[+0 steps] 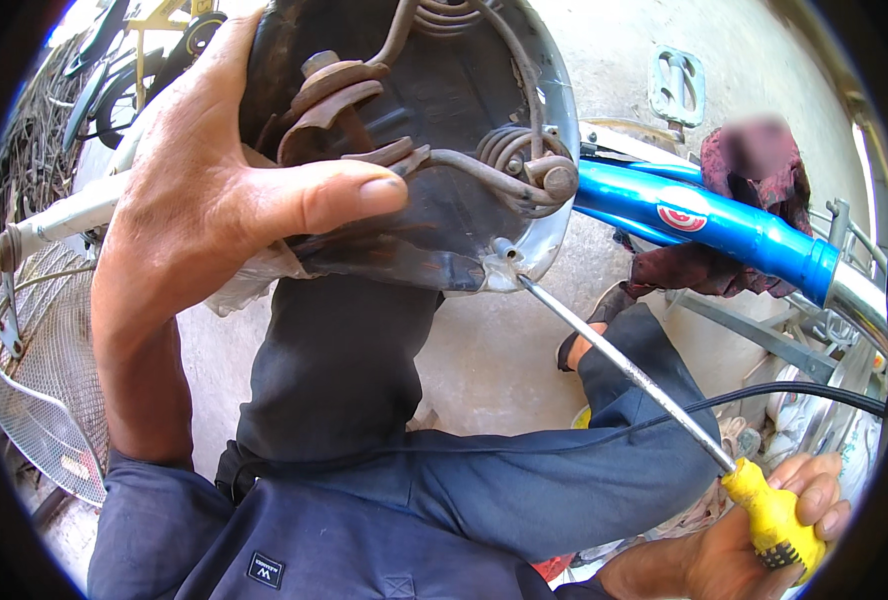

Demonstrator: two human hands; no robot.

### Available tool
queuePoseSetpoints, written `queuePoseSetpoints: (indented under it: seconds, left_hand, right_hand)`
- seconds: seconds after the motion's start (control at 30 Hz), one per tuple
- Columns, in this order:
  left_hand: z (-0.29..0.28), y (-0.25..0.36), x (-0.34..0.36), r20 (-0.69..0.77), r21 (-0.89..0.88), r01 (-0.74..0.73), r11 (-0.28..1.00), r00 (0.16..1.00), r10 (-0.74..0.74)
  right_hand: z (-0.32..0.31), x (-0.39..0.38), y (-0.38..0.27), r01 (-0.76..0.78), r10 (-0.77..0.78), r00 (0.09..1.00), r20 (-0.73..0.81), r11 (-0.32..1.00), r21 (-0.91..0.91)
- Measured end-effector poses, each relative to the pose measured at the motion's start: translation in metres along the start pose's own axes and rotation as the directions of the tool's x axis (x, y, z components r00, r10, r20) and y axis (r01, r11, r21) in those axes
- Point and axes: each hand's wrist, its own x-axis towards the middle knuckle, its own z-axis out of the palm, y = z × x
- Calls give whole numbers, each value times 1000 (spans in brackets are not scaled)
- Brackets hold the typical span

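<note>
Upside down in front of me is a dark bicycle saddle (434, 90), with rusty coil springs and a clamp bolt on its underside. My left hand (204, 200) grips it, thumb laid across the underside near the clamp and fingers hidden behind. In my right hand (754, 540), at the lower right, is a screwdriver (629, 365) with a yellow handle and a long steel shaft. Its tip touches the saddle's rim, beside a small metal stud and a torn, pale patch of cover.
A blue bicycle frame (704, 212) extends right behind the saddle, with dark red cloth (684, 268) around it. At the left stands a white wire basket (44, 390). A bicycle pedal (677, 88) is at the upper right. A black cable (794, 390) crosses at the right.
</note>
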Motion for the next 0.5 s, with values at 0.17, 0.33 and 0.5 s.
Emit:
queuePoseSetpoints:
  seconds: [0.17, 0.33, 0.5]
  left_hand:
    - [1, -12, 3, -34, 126, -44, 991, 998, 48]
    - [0, -19, 2, -49, 165, -41, 985, 998, 50]
    - [-1, 0, 6, 103, -167, 26, 986, 995, -8]
  right_hand:
    - [-3, -2, -1, 1, 0, 1000, 8, 1000, -22]
    - [-1, -3, 2, 15, -15, 1000, 0, 1000, -16]
    - [1, -3, -2, 28, -32, 998, -53, 997, -75]
